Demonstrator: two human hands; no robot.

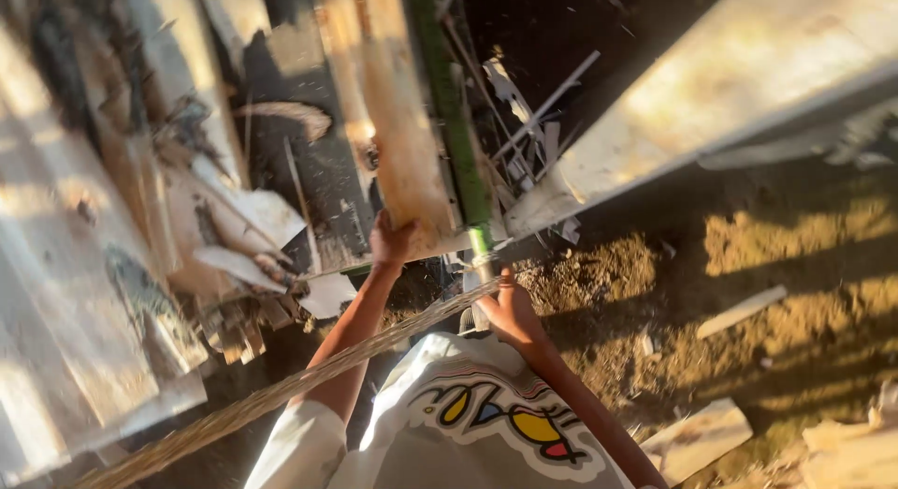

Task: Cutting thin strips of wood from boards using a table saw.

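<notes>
Pale wooden plank [404,143], long and flat, stands just above my left hand [391,243], which grips its near end. My right hand [510,307] is closed around the green pole [456,115] just beside it. Wood offcuts [711,438] lie well right of both hands.

Person wore a white short-sleeved shirt [486,424] with a multicoloured curved print, yellow, blue, red, black-outlined. Both forearms bare; no gloves.
</notes>
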